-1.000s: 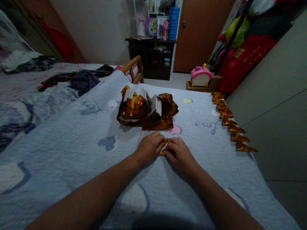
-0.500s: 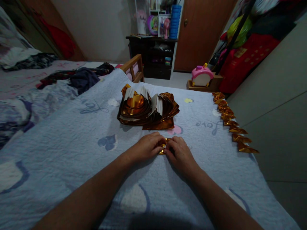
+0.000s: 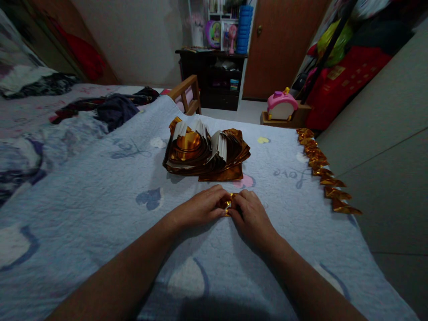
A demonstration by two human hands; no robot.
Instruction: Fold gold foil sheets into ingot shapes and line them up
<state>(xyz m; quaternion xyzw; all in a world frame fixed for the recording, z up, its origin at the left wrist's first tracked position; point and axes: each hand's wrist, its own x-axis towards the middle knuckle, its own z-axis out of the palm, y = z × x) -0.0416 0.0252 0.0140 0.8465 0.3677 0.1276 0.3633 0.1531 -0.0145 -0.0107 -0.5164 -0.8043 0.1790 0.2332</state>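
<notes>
Between my hands, low over the blue bedspread (image 3: 110, 214), is a small piece of gold foil paper (image 3: 228, 205). My left hand (image 3: 207, 204) pinches its left side with thumb and fingers. My right hand (image 3: 250, 211) grips the right side the same way, its fingertips close to the left ones. Most of the piece is hidden by the fingers. Just beyond lies a loose, curled stack of gold foil sheets (image 3: 230, 171) with pale undersides. Along the right edge of the bed runs a row of folded gold foil pieces (image 3: 334, 192).
Crumpled clothes (image 3: 117, 109) lie on the left. Past the bed's far end stand a wooden chair (image 3: 190, 91), a dark cabinet (image 3: 214, 96) and a pink toy case (image 3: 281, 107). A pale panel (image 3: 388, 174) borders the bed on the right.
My hands stay nearly in place on the gold foil paper. The left thumb has shifted very slightly, and the visible foil between the fingers looks a little different.
</notes>
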